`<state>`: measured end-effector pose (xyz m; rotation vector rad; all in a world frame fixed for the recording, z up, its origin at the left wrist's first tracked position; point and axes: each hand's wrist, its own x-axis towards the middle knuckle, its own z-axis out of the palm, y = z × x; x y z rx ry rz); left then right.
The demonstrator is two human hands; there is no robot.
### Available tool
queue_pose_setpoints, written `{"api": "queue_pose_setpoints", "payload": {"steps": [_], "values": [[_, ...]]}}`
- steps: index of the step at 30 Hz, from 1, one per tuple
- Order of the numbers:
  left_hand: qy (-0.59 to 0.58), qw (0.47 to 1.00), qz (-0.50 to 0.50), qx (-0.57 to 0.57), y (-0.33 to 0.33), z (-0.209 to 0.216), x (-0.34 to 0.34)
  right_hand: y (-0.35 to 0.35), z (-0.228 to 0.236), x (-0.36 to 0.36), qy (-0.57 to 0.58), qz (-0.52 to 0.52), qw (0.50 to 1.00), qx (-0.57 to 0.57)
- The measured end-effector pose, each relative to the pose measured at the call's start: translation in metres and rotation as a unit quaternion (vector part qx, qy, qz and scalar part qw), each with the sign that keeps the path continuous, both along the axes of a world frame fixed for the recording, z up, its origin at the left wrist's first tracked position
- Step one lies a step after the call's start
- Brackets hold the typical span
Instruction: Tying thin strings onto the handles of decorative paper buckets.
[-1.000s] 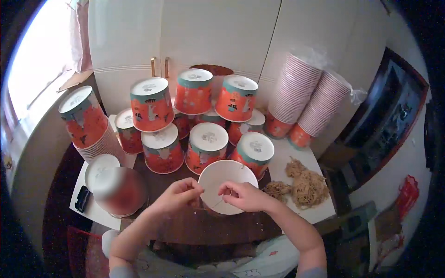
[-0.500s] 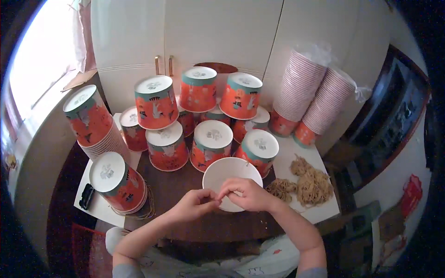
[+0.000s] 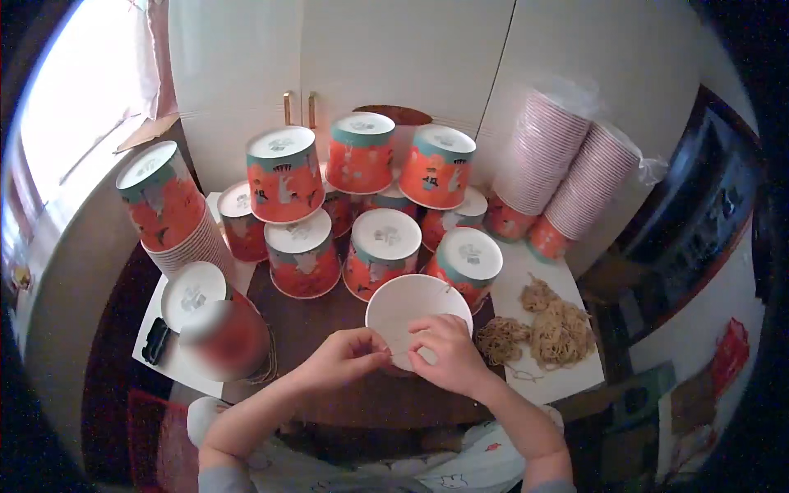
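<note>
A white-lined paper bucket (image 3: 399, 300) stands mouth up near the table's front, with both my hands over its near rim. My left hand (image 3: 355, 355) is closed, thumb and index finger pinched together on what looks like a thin string. From the right, my right hand (image 3: 448, 349) meets it, its fingers curled toward the thumb around the same fine strand. The fingertips are close together but apart. A bit of string shows at the bucket's far right rim. Tangled tan string (image 3: 561, 333) lies in a heap to the right.
Upside-down orange and teal buckets (image 3: 385, 255) stand stacked behind. Two tall nested stacks (image 3: 546, 152) in clear plastic lean at the back right. At the left are another stack (image 3: 168, 205), a single bucket (image 3: 193, 296) with string around its base, and a black object (image 3: 155, 341).
My right hand has shifted slightly right and its fingers have opened out from the left fingertips. A loose strand now trails from the string heap. The view has shifted slightly.
</note>
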<state>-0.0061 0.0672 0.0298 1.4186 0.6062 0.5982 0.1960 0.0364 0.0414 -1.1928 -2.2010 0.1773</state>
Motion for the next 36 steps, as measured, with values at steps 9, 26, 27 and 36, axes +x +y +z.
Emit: {"api": "queue_pose_setpoints", "payload": {"steps": [9,26,27,36], "values": [[0.024,0.997,0.067,-0.031,0.004,-0.008,-0.002,-0.040,-0.014,-0.030,-0.036,-0.005,0.997,0.075],[-0.018,0.990,0.069,-0.125,0.009,-0.006,-0.007,-0.007,-0.015,-0.032,0.017,-0.042,0.993,0.105],[-0.018,0.989,0.070,-0.125,0.009,-0.002,-0.008,-0.007,-0.016,-0.032,0.017,-0.041,0.994,0.105],[0.150,0.967,0.141,0.148,-0.001,-0.002,-0.010,-0.004,-0.019,-0.028,0.110,-0.065,0.991,-0.032]]}}
